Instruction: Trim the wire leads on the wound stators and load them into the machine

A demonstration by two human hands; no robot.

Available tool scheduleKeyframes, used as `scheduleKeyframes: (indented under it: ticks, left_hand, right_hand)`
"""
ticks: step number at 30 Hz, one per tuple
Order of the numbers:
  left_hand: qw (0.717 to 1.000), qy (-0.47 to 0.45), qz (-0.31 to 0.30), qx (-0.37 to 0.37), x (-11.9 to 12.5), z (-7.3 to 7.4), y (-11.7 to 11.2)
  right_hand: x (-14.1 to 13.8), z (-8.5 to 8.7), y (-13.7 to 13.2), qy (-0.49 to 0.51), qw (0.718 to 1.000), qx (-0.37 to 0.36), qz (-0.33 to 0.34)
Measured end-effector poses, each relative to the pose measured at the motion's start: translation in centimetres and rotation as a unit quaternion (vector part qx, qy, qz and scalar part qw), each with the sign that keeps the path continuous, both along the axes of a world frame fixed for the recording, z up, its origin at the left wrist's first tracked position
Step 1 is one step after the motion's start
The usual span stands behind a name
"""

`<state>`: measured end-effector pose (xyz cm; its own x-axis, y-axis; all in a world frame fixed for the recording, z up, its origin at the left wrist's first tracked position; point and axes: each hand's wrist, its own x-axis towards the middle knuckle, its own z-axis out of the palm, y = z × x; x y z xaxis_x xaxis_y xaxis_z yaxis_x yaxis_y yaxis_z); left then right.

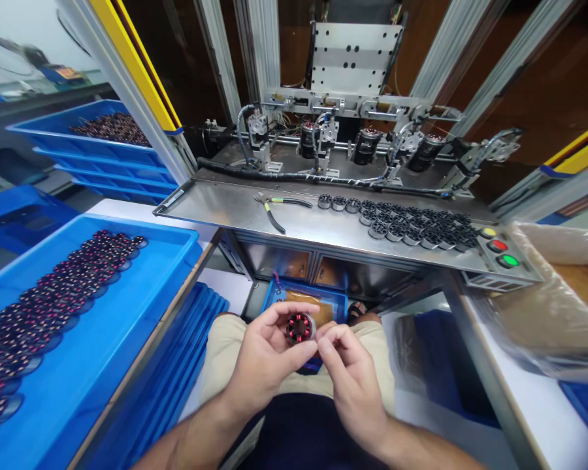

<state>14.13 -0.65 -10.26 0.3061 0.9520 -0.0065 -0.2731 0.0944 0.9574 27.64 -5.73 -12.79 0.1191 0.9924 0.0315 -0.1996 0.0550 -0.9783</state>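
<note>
We hold the wound stator [300, 328] in our left hand [264, 359], thumb and fingers pinching it, coil face towards us, probably so that our right hand [350, 375] can reach its edge. It is between both hands, above our lap. The right fingertips press together just beside it; whether on a wire, we cannot tell. Cutters [294, 202] lie ahead on the metal desk [200, 203].

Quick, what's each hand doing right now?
Left hand: holding a round part with red windings.
Right hand: pinched closed beside it; can't tell if holding anything.
</note>
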Motion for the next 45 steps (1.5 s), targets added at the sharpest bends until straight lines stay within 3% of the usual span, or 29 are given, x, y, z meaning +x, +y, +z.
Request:
scheduleKeyframes:
  ticks: [3,6,9,13,16,19,21,24,25,26,27,31,33,38,45]
  left_hand:
    - [0.983,0.106,0.074,0.129,0.0,-0.4,-0.5]
    - [0.950,0.174,0.094,0.240,-0.3,-1.1,-1.1]
    - [0.947,0.187,0.086,0.247,-0.5,-1.4,-1.6]
    - [0.967,0.110,0.073,0.217,-0.5,-0.9,-1.9]
    - [0.971,0.079,0.062,0.216,-0.7,-0.6,-1.9]
    - [0.966,0.103,0.060,0.228,-1.0,-0.7,-1.6]
    - [0.962,0.124,0.062,0.234,-1.2,-0.6,-1.4]
    - [0.957,0.155,0.045,0.242,-1.3,-0.2,-1.3]
    - [0.956,0.160,0.034,0.242,-1.3,0.0,-1.4]
    - [0.957,0.161,0.022,0.240,-1.3,0.3,-1.4]
    - [0.960,0.157,0.010,0.233,-1.4,0.5,-1.5]
    - [0.980,0.102,-0.040,0.166,-1.7,1.3,-1.6]
    - [0.988,0.062,-0.065,0.124,-1.8,1.4,-1.6]
    - [0.994,0.005,-0.091,0.055,-1.9,1.4,-1.3]
    - [0.994,0.023,-0.059,0.091,-2.1,1.7,-0.9]
  right_hand:
    - [0.7,-0.3,-0.3,-0.078,0.993,0.091,-0.016]
    - [1.6,0.5,-0.1,-0.177,0.965,0.190,-0.023]
    - [2.0,2.1,0.7,-0.229,0.946,0.227,-0.028]
    - [1.8,3.6,1.7,-0.205,0.962,0.174,-0.046]
    - [1.5,3.7,2.0,-0.161,0.977,0.133,-0.034]
    - [1.7,3.4,1.8,-0.178,0.972,0.147,-0.042]
    - [2.1,3.3,1.6,-0.255,0.939,0.219,-0.074]
    - [3.0,3.6,1.5,-0.399,0.828,0.370,-0.135]
    - [3.2,3.8,1.5,-0.429,0.800,0.395,-0.141]
    - [3.4,4.0,1.6,-0.442,0.792,0.399,-0.136]
    - [3.5,4.2,1.7,-0.436,0.804,0.385,-0.124]
    - [3.3,4.6,2.1,-0.315,0.913,0.255,-0.035]
    - [3.2,4.7,2.1,-0.267,0.940,0.212,-0.007]
    - [3.3,5.3,1.9,-0.219,0.958,0.178,0.044]
    - [3.8,6.6,1.2,-0.231,0.958,0.108,0.131]
